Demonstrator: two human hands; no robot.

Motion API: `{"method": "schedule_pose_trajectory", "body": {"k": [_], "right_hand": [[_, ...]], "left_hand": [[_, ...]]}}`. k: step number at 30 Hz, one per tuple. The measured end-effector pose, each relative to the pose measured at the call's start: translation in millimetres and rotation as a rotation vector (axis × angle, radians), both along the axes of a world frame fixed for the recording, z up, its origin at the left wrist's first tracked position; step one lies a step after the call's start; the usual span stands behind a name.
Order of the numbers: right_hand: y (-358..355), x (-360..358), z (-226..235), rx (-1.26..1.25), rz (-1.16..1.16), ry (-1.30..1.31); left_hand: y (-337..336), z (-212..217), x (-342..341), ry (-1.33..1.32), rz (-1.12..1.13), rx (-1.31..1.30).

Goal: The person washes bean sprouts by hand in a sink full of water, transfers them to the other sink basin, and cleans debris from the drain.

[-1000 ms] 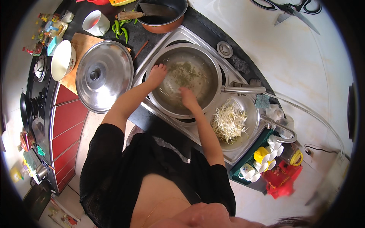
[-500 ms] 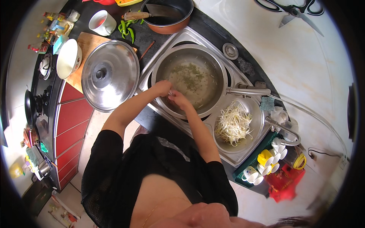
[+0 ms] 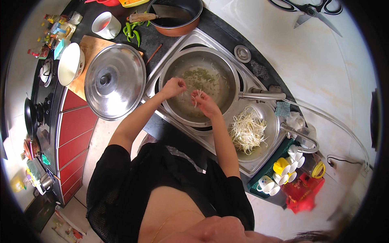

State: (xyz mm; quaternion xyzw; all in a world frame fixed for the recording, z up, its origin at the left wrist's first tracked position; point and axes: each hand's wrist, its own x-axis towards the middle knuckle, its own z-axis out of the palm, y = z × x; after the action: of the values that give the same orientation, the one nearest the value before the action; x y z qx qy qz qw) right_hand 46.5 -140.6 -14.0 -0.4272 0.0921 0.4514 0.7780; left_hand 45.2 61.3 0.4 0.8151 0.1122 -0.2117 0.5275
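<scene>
A large steel basin [image 3: 169,69] of water stands in the left sink bowl. Green bean hulls [image 3: 201,76] and a few loose sprouts float in it. Above the basin's near left part, my left hand [image 3: 175,87] is closed in a pinch; whatever is between its fingertips is too small to make out. To its right, my right hand [image 3: 205,105] is curled around a few white bean sprouts [image 3: 197,96], their ends poking out past the fingers. A heap of bean sprouts [image 3: 247,131] fills much of the smaller right sink bowl [image 3: 272,133].
A big steel lid [image 3: 125,77] leans left of the sink, by a wooden board [image 3: 91,50] and a white bowl [image 3: 69,65]. A cleaver [image 3: 162,14] rests across a pan [image 3: 178,29]. The faucet [image 3: 263,95] reaches the basin's right rim. Cups [image 3: 283,170] stand in a green tray.
My hands were together at the basin's near left rim. Now they are apart, the left raised slightly further over the water, the right moved rightward with sprouts showing in its fingers.
</scene>
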Motion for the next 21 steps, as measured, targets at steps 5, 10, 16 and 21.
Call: {"method": "schedule_pose_trajectory", "body": {"k": [5, 10, 16, 21], "right_hand": [[3, -7, 5, 0.041, -0.144, 0.166], [12, -13, -2, 0.088, -0.103, 0.133], [15, -15, 7, 0.004, -0.024, 0.063], [18, -14, 18, 0.107, -0.049, 0.083]], "left_hand": [[-16, 3, -13, 0.271, 0.156, -0.573], [-27, 16, -19, 0.277, 0.216, -0.634], [-29, 22, -26, 0.077, 0.098, -0.279], [-41, 29, -32, -0.148, 0.069, -0.009]]}}
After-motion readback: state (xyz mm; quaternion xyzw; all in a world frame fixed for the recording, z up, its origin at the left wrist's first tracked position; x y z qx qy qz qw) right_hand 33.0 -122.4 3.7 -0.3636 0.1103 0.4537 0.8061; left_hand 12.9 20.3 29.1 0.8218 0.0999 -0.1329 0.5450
